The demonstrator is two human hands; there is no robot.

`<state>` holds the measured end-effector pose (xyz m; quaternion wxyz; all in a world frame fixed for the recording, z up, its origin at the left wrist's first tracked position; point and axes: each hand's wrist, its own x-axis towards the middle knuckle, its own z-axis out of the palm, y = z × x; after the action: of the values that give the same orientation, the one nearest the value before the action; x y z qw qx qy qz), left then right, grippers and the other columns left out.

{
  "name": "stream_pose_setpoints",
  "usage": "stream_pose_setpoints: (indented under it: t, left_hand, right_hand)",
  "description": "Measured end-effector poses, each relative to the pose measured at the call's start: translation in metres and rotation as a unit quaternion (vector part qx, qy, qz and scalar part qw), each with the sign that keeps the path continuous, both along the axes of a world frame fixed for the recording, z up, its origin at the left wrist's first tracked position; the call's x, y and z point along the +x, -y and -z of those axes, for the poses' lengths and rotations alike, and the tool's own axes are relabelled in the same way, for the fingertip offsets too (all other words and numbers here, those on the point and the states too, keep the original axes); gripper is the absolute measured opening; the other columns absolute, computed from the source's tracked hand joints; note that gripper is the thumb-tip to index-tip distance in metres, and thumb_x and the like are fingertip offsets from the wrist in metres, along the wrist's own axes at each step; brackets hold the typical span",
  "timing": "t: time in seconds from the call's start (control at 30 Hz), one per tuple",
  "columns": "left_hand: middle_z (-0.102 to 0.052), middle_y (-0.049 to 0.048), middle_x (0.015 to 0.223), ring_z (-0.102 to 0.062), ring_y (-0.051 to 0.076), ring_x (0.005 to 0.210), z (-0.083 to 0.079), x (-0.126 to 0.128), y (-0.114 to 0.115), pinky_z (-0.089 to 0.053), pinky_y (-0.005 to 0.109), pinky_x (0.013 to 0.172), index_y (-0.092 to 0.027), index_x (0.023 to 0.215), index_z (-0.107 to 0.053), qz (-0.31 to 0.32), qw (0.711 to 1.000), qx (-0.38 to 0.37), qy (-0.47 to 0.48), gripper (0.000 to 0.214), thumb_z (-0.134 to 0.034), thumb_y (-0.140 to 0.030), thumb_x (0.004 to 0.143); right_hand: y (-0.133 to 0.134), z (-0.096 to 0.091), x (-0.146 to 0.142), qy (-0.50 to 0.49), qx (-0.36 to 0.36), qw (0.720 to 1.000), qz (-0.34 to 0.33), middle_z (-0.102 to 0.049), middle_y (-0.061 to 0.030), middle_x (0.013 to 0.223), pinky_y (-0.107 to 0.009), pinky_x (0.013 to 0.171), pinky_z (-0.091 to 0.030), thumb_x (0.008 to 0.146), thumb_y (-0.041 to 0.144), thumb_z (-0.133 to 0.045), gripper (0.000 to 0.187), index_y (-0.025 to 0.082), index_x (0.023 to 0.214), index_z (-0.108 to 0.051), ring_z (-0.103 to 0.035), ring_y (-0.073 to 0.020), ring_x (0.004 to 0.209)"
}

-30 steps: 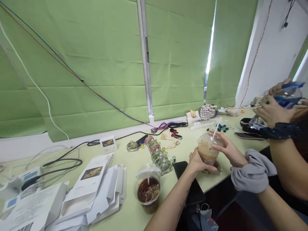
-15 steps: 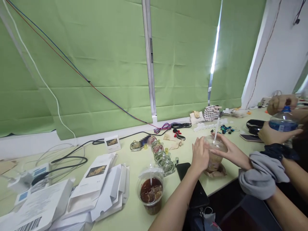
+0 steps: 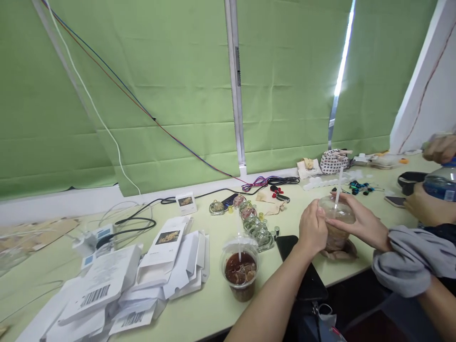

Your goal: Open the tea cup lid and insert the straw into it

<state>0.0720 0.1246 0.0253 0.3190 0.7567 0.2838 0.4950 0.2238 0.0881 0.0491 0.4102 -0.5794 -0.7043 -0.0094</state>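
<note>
A clear plastic cup (image 3: 335, 235) with a domed lid and a white straw stands at the right part of the table, on something brown and crumpled. My left hand (image 3: 313, 227) presses its left side with curled fingers. From the right, my right hand (image 3: 361, 221) wraps the cup near the lid; a grey scrunchie (image 3: 406, 261) sits round that wrist. My left forearm crosses over a black phone (image 3: 309, 280). Left of that arm is a second plastic cup (image 3: 240, 273) with dark red drink, ice and a straw.
White boxes (image 3: 103, 280) lie heaped at the left, near a power strip (image 3: 101, 235). Small glass jars (image 3: 257, 228) run along the middle. Cables (image 3: 281, 181) lie by the wall. At the far right, a co-worker's hands (image 3: 427, 204) hold a water bottle (image 3: 441, 183).
The view has swung left, so everything sits further right. My left hand's fingers have curled in against the cup. The co-worker still has the bottle.
</note>
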Motion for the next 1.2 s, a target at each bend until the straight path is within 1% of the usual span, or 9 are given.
stream_pose_setpoints:
  t: [0.17,0.3,0.4,0.53,0.6,0.77,0.97,1.1,1.2]
  left_hand:
    - [-0.053,0.0103,0.135,-0.047,0.021,0.126,0.002,-0.001,-0.002,-0.035,0.037,0.11,-0.017,0.135,-0.042,0.023,1.0,-0.002,0.007,0.051,-0.015,-0.041,0.098]
    - [-0.05,0.0101,0.138,-0.045,0.02,0.129,-0.001,-0.005,-0.007,-0.033,0.036,0.112,-0.017,0.135,-0.042,0.047,0.999,-0.014,0.014,0.05,-0.018,-0.041,0.098]
    - [-0.053,0.0108,0.135,-0.046,0.02,0.127,-0.006,-0.007,-0.017,-0.032,0.036,0.113,-0.016,0.129,-0.049,0.059,0.998,-0.031,0.014,0.046,-0.025,-0.039,0.096]
    - [-0.059,0.0128,0.126,-0.047,0.023,0.126,-0.016,-0.007,-0.025,-0.033,0.042,0.112,-0.015,0.111,-0.061,0.043,0.998,-0.045,0.024,0.047,-0.021,-0.036,0.096]
    - [-0.055,0.0126,0.13,-0.044,0.024,0.129,-0.022,-0.005,-0.021,-0.031,0.043,0.113,-0.017,0.116,-0.058,0.039,0.998,-0.038,0.03,0.047,-0.022,-0.041,0.096]
    - [-0.046,0.0138,0.141,-0.039,0.027,0.133,-0.026,0.001,-0.002,-0.03,0.044,0.114,-0.018,0.134,-0.041,0.071,0.997,0.014,0.009,0.065,-0.051,-0.058,0.084]
    - [-0.046,0.0166,0.138,-0.041,0.028,0.13,-0.011,0.006,-0.001,-0.034,0.045,0.11,-0.016,0.138,-0.034,0.038,0.997,0.068,-0.01,0.069,-0.055,-0.054,0.084]
    - [-0.043,0.0177,0.141,-0.039,0.028,0.133,-0.012,0.007,-0.004,-0.032,0.044,0.112,-0.014,0.14,-0.031,0.045,0.997,0.067,-0.016,0.074,-0.054,-0.055,0.083]
    - [-0.029,0.0185,0.151,-0.026,0.03,0.141,-0.023,0.0,0.004,-0.02,0.051,0.117,-0.015,0.146,-0.018,0.052,0.997,0.047,-0.038,0.083,-0.051,-0.058,0.084]
  right_hand:
    - [-0.004,0.006,-0.003,-0.024,0.034,0.999,0.017,-0.053,-0.0156,0.125,-0.05,0.098,-0.043,0.074,0.057,-0.061,0.065,0.02,0.124,-0.04,-0.053,-0.0353,0.115]
    - [-0.007,0.007,-0.001,-0.073,0.022,0.997,-0.019,-0.051,-0.0173,0.128,-0.056,0.103,-0.036,0.07,0.051,-0.069,0.07,0.02,0.126,-0.04,-0.05,-0.0379,0.119]
    - [-0.008,0.001,0.008,-0.099,-0.002,0.993,-0.061,-0.05,-0.0179,0.134,-0.05,0.104,-0.038,0.069,0.052,-0.07,0.077,0.022,0.133,-0.039,-0.048,-0.0365,0.123]
    - [-0.007,-0.007,0.021,-0.175,-0.028,0.979,-0.096,-0.053,-0.0206,0.133,-0.042,0.097,-0.048,0.088,0.069,-0.025,0.072,0.02,0.14,-0.036,-0.052,-0.0298,0.123]
    - [-0.006,-0.007,0.022,-0.212,-0.017,0.974,-0.079,-0.051,-0.0201,0.136,-0.042,0.097,-0.047,0.09,0.068,-0.007,0.075,0.02,0.14,-0.036,-0.049,-0.0276,0.127]
    - [-0.01,0.01,0.005,-0.253,0.053,0.966,-0.005,-0.055,-0.0185,0.131,-0.048,0.106,-0.038,0.088,0.07,-0.023,0.068,0.02,0.126,-0.049,-0.051,-0.0326,0.123]
    - [-0.017,0.034,-0.009,-0.272,0.126,0.954,0.029,-0.059,-0.012,0.124,-0.047,0.107,-0.035,0.093,0.055,-0.031,0.045,0.025,0.115,-0.056,-0.052,-0.0304,0.12]
    - [-0.017,0.035,-0.006,-0.265,0.14,0.954,0.03,-0.057,-0.0103,0.127,-0.05,0.108,-0.034,0.094,0.054,-0.03,0.047,0.022,0.119,-0.053,-0.051,-0.0305,0.122]
    - [-0.009,0.04,-0.002,-0.241,0.128,0.962,0.009,-0.046,-0.0123,0.14,-0.051,0.106,-0.037,0.093,0.058,-0.025,0.058,0.024,0.138,-0.032,-0.045,-0.0301,0.129]
